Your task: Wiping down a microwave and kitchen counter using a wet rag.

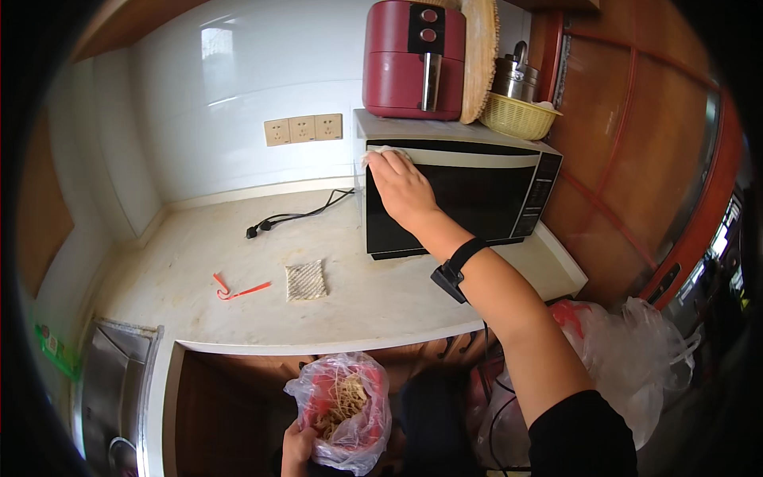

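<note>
My right hand [402,182] reaches across to a microwave oven [453,197] and presses a pale cloth [390,152] against the upper left of its door, at the end of the light handle bar. Most of the cloth is hidden under my fingers. Down in front of the counter, my left hand [300,442] grips the edge of a clear plastic bag with a red inside [372,411]. Dry, straw-coloured strands [346,402] fill part of it. A folded, textured cloth [306,280] lies on the counter between me and the wall.
On the microwave stand a dark red air fryer [393,77], a round wooden board [478,59], and a yellow basket [518,116] with a metal pot [515,77]. Two black plugs [257,229] and an orange strip [244,291] lie on the counter [220,322]. A sink [116,375] is at left, plastic bags [626,364] at right.
</note>
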### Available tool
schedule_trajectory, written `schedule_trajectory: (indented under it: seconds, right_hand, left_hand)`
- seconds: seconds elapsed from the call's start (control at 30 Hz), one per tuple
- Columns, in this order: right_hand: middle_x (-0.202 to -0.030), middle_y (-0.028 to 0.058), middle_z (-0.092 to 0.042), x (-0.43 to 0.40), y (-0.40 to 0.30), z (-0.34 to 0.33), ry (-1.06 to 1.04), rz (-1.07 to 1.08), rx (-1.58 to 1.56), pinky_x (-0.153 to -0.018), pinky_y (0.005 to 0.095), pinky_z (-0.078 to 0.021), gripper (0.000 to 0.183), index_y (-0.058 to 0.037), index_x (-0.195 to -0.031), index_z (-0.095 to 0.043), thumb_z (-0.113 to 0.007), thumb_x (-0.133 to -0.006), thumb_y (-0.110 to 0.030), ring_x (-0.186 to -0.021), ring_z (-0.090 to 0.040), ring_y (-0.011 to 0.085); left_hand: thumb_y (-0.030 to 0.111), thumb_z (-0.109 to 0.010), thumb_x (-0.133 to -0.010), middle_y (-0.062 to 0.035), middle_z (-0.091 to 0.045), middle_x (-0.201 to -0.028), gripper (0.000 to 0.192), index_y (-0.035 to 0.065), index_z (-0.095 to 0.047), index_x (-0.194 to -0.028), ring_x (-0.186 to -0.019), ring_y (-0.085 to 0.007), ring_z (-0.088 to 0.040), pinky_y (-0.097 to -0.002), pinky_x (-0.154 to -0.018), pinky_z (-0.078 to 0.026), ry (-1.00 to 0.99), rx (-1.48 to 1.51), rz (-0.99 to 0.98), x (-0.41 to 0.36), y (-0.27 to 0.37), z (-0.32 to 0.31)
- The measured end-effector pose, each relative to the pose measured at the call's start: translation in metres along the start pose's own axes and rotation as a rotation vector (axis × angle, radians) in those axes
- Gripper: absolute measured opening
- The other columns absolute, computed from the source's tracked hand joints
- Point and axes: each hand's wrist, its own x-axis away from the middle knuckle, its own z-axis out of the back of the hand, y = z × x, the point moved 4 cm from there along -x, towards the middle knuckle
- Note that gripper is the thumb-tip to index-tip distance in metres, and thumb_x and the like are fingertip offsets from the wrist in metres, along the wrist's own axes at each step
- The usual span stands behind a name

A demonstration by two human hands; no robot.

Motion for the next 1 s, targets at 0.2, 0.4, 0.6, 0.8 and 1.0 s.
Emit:
schedule_trajectory:
  seconds: [0.2, 0.4, 0.6, 0.8, 1.0]
  right_hand:
    - [-0.104, 0.0058, -0.052, 0.049, 0.046, 0.041, 0.014, -0.148, 0.134, -0.087, 0.0331, -0.0423, 0.022, -0.0059, -0.105, -0.052, -0.047, -0.084, -0.011, -0.102, -0.049, 0.0257]
    - [-0.123, 0.0092, -0.043, 0.082, 0.072, 0.051, -0.068, -0.343, 0.211, -0.095, 0.0335, -0.0374, 0.039, -0.0022, -0.118, -0.046, -0.047, -0.079, -0.002, -0.116, -0.041, 0.0274]
    - [-0.119, 0.0121, -0.043, 0.062, 0.050, 0.033, -0.003, -0.267, 0.218, -0.090, 0.0367, -0.0411, 0.033, 0.0004, -0.118, -0.045, -0.042, -0.085, -0.005, -0.112, -0.041, 0.0319]
    - [-0.112, 0.0103, -0.046, 0.040, 0.024, 0.003, 0.077, -0.168, -0.028, -0.074, 0.0376, -0.0499, 0.027, -0.0090, -0.114, -0.045, -0.041, -0.088, -0.014, -0.097, -0.052, 0.0330]
    - [-0.116, 0.0099, -0.049, 0.062, 0.065, 0.038, -0.008, -0.286, 0.083, -0.088, 0.0327, -0.0438, 0.033, -0.0046, -0.120, -0.044, -0.043, -0.088, -0.012, -0.109, -0.048, 0.0269]
  left_hand:
    - [-0.002, -0.043, -0.064, -0.0100, -0.061, -0.086, 0.039, -0.0071, -0.057, -0.099, -0.075, -0.0182, -0.059, -0.0256, -0.070, -0.046, 0.038, 0.045, -0.008, -0.004, -0.013, 0.005]
    - [-0.002, -0.042, -0.062, -0.0106, -0.061, -0.084, 0.038, -0.0067, -0.057, -0.097, -0.071, -0.0193, -0.059, -0.0266, -0.067, -0.046, 0.044, -0.034, 0.029, -0.009, -0.025, 0.018]
    - [-0.001, -0.042, -0.063, -0.0099, -0.061, -0.083, 0.037, -0.0060, -0.058, -0.096, -0.070, -0.0183, -0.058, -0.0264, -0.066, -0.046, 0.037, -0.084, -0.004, -0.019, -0.031, 0.023]
    - [-0.001, -0.042, -0.062, -0.0099, -0.061, -0.082, 0.037, -0.0062, -0.058, -0.095, -0.069, -0.0183, -0.058, -0.0260, -0.065, -0.046, 0.021, -0.060, 0.013, -0.013, -0.008, -0.002]
    - [-0.002, -0.041, -0.061, -0.0108, -0.061, -0.085, 0.040, -0.0067, -0.058, -0.098, -0.072, -0.0191, -0.059, -0.0259, -0.067, -0.046, 0.029, -0.069, 0.027, -0.014, -0.017, -0.002]
